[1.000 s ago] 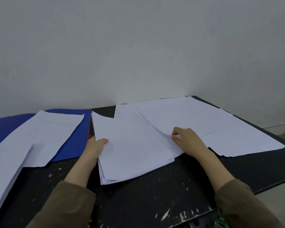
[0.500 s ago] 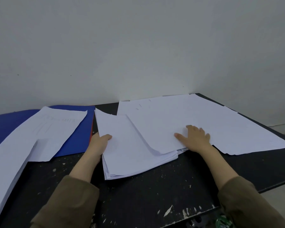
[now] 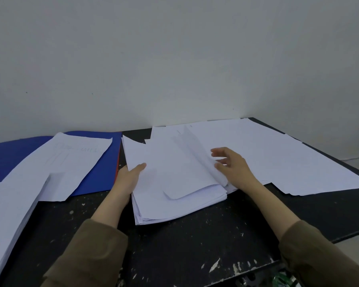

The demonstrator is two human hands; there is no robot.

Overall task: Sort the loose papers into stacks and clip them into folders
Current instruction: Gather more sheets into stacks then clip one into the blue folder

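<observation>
Meanwhile two hands, left hand (image 3: 128, 179) and right hand (image 3: 234, 168), touch one paper stack (image 3: 174, 195)

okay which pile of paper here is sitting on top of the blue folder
The sheets at the back left, lying across the blue folder. The middle stack under both hands and the spread at the right rest directly on the black table.

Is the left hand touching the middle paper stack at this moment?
Touching. The head view shows the left hand at the left edge of the middle paper stack, its thumb lying across the top sheet with no gap visible.
</observation>
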